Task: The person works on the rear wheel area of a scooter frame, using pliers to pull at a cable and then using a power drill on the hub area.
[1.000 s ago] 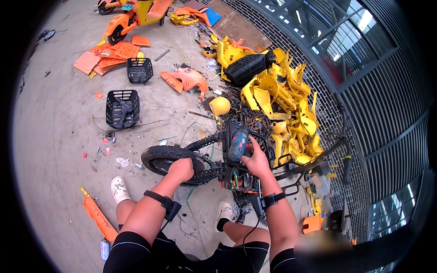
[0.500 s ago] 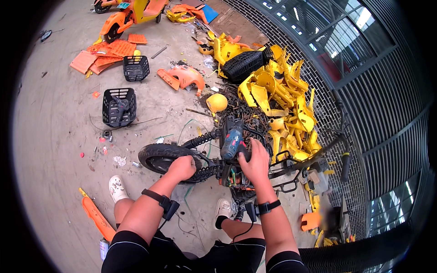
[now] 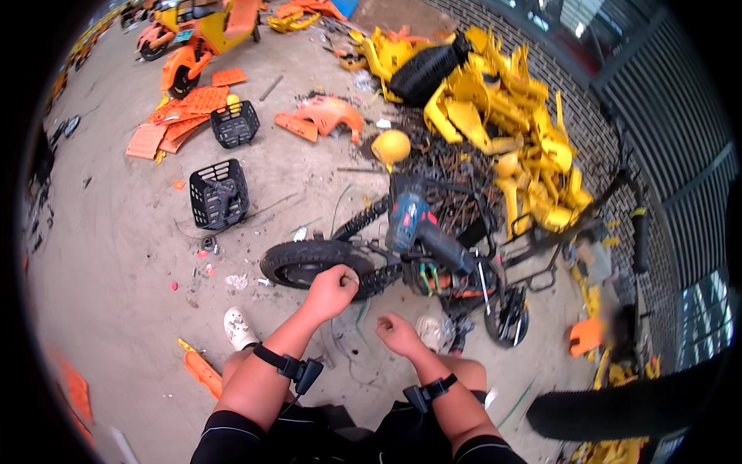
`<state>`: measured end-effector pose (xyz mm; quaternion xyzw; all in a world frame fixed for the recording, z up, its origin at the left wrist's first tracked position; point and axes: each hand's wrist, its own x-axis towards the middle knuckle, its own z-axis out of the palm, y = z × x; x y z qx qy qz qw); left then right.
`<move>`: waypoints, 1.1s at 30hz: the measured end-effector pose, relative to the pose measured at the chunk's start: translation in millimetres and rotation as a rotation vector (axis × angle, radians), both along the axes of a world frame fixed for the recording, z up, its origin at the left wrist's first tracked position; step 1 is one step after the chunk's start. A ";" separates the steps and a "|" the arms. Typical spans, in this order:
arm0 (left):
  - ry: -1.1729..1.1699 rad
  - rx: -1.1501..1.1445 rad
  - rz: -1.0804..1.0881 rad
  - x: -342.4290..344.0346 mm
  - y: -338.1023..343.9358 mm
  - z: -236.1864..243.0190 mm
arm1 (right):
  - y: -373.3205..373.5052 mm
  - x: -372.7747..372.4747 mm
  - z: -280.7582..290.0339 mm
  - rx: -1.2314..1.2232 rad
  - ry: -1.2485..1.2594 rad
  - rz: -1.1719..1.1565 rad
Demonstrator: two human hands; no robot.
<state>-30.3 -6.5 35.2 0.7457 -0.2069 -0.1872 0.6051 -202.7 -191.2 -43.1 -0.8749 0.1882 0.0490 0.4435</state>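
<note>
My left hand (image 3: 334, 291) is closed, its fingers curled together in front of the black wheel (image 3: 305, 261) of a stripped scooter frame lying on its side. Whatever it may hold is too small or hidden to make out. Nearer to me, my right hand (image 3: 397, 334) is also closed, below the frame and apart from it; its fingertips are partly hidden. A blue and black cordless drill (image 3: 433, 230) rests on the frame with no hand on it. Beside the wheel runs a black coil-spring shock absorber (image 3: 360, 218). Coloured wires (image 3: 427, 277) show below the drill.
Yellow plastic panels (image 3: 495, 116) are heaped at the far right, beside rusty metal pieces (image 3: 456, 182). A black basket (image 3: 219, 195) with a dark tool inside stands on the left, another basket (image 3: 234, 124) behind it. Orange panels (image 3: 182, 116) and an orange scooter (image 3: 202, 48) lie farther off.
My right hand has let go of the drill and drawn back toward me. The drill now lies turned on the frame. My left hand stays by the wheel; the view has shifted.
</note>
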 end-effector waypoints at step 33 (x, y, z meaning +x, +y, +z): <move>0.212 0.100 0.048 -33.0 -31.8 -11.3 | 34.2 39.2 38.1 0.886 -0.068 -0.160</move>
